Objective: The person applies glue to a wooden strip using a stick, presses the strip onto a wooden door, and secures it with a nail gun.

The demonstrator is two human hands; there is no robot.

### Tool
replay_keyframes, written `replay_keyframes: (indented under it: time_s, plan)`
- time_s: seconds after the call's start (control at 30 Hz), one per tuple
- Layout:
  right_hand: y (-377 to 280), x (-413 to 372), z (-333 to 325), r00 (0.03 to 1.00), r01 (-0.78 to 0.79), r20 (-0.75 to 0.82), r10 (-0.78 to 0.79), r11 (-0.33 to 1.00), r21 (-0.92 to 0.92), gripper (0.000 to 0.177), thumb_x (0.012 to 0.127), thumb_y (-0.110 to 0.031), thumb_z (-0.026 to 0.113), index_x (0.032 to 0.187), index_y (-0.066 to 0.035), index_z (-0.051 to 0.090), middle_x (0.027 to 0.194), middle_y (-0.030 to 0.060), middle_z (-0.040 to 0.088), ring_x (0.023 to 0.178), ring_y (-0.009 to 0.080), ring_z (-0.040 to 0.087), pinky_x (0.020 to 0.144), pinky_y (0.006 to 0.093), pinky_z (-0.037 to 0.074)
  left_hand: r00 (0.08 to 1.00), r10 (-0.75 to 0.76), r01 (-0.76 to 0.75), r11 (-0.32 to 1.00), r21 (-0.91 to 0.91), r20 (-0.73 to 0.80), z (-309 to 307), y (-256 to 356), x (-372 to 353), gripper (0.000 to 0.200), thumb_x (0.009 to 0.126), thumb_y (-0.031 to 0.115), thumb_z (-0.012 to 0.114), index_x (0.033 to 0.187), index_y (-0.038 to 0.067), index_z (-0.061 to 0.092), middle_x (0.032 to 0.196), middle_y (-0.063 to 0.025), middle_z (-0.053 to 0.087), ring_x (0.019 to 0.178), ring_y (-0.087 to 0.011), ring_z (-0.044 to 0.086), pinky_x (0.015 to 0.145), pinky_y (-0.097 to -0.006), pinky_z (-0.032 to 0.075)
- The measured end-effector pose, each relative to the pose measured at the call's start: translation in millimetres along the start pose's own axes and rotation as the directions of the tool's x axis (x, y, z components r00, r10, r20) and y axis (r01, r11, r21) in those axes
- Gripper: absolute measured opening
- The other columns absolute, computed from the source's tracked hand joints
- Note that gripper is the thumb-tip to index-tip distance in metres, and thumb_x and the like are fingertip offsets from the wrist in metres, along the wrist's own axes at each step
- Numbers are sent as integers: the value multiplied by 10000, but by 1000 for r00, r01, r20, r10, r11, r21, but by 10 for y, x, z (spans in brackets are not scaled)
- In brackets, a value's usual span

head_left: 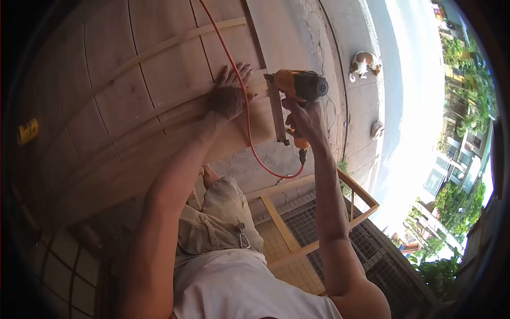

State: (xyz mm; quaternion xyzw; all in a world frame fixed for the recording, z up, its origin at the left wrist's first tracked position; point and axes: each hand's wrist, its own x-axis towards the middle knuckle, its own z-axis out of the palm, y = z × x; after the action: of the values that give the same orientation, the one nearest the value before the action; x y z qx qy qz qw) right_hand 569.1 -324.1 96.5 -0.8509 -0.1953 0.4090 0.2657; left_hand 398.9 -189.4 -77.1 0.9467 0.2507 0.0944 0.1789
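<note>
An orange and black air nailer (pixel 287 82) is gripped by my right hand (pixel 305 119), its fingers wrapped round the handle. The nailer's nose meets the end of a thin wooden strip (pixel 259 85) near the edge of a large wooden panel (pixel 164 69). Just left of the nose, my left hand (pixel 231 95) lies on the strip with its fingers stretched out over the panel. A red air hose (pixel 248 127) runs down from the top, crosses in front of my left hand, and loops up to the fitting under the nailer's handle.
Another strip (pixel 180 41) lies across the panel farther up. At the far left is a yellow object (pixel 27 131) with dark markings. A wooden frame (pixel 279 226) stands beside my legs, near wire mesh (pixel 303 215). Two dogs (pixel 364 63) lie on the pavement at right.
</note>
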Motion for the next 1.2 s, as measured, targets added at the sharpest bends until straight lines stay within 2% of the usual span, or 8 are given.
replay_keyframes:
  time_s: [0.1, 0.3, 0.43, 0.7, 0.8, 0.9, 1.0, 1.2]
  plan:
    - [27, 61, 56, 995, 102, 7, -102, 994, 31, 417, 939, -368, 752, 1098, 15, 797, 691, 84, 701, 582, 143, 688, 521, 320, 518, 1000, 19, -19, 1000, 7, -18, 6, -30, -26, 757, 1045, 482, 664, 1641, 56, 476, 1718, -99, 478, 1648, -253, 352, 1381, -512, 196]
    - [-6, 214, 41, 997, 48, 61, -43, 995, -88, 417, 933, -334, 689, 1117, 31, 772, 758, 133, 751, 662, 215, 761, 539, 373, 589, 999, 2, -3, 999, -42, -40, -4, -12, -34, 731, 1054, 469, 649, 1631, 50, 487, 1703, -103, 495, 1638, -266, 372, 1375, -520, 207]
    - [-28, 251, 71, 997, 51, 68, -47, 997, -55, 434, 930, -365, 732, 1116, 23, 789, 709, 85, 702, 584, 141, 689, 494, 319, 508, 997, -1, -4, 998, -67, -76, 1, -9, -50, 720, 1054, 460, 644, 1626, 49, 492, 1698, -105, 501, 1633, -270, 383, 1373, -526, 214]
    - [73, 414, 20, 985, 27, 172, -22, 999, -23, 453, 906, -393, 699, 1115, 2, 773, 825, 66, 730, 633, 151, 664, 579, 351, 540, 997, 6, -11, 998, -69, -73, 28, -15, -54, 709, 1061, 458, 625, 1623, 45, 494, 1713, -106, 480, 1635, -267, 381, 1368, -534, 226]
    - [107, 450, 116, 995, 77, 85, -60, 972, -224, 429, 913, -372, 689, 1100, 9, 755, 816, 43, 707, 622, 141, 639, 558, 357, 529, 998, 22, -24, 999, -27, -52, 24, -39, -51, 723, 1063, 472, 617, 1630, 43, 483, 1714, -113, 479, 1636, -266, 380, 1369, -534, 225]
    - [-138, 326, 86, 997, -33, 70, 46, 985, -166, 396, 918, -341, 684, 1079, 16, 745, 740, 28, 663, 589, 126, 620, 521, 338, 506, 999, 27, -29, 999, -40, -45, 24, -24, -86, 744, 1054, 474, 632, 1636, 39, 472, 1716, -118, 475, 1638, -269, 376, 1370, -536, 218]
    - [-184, 215, -75, 991, -5, 133, 9, 1000, -31, 366, 922, -324, 708, 1074, 6, 749, 674, 30, 639, 542, 125, 610, 492, 316, 499, 999, 21, -24, 998, -55, -44, -14, -20, -36, 760, 1042, 475, 654, 1637, 39, 472, 1719, -120, 471, 1642, -273, 367, 1370, -543, 213]
    - [159, -882, 2, 977, -71, -157, 146, 913, 403, 353, 950, -316, 748, 1103, 2, 761, 625, 60, 630, 491, 129, 603, 454, 299, 478, 998, -7, -2, 991, -135, -66, 124, -48, -39, 778, 1013, 441, 717, 1640, 49, 475, 1707, -135, 480, 1636, -296, 368, 1368, -555, 214]
